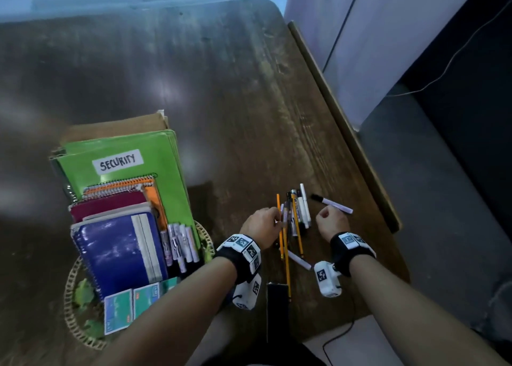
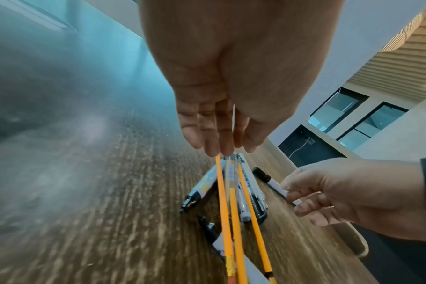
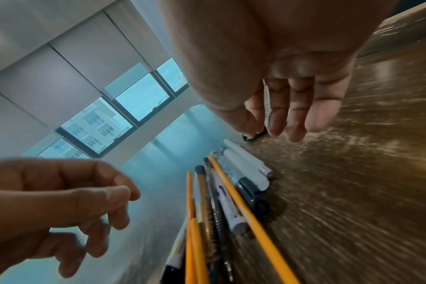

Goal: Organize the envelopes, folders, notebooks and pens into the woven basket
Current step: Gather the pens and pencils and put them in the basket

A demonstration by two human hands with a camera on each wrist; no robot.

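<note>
Head view: the woven basket (image 1: 72,291) at the left already holds folders, notebooks and several markers. A loose pile of pens (image 1: 294,218) lies on the tabletop (image 1: 235,102), well right of the basket. The left hand (image 1: 263,225) closes on the pile's near side; the right hand (image 1: 332,223) pinches a lone marker (image 1: 336,205).

Left wrist view: fingers (image 2: 208,138) curl over the pencil ends; a firm grip cannot be confirmed.

Right wrist view: thumb and fingers clamp the marker's barrel.

Judgement: pen-gathering step; next, bunch them and carry them to the basket.
</note>
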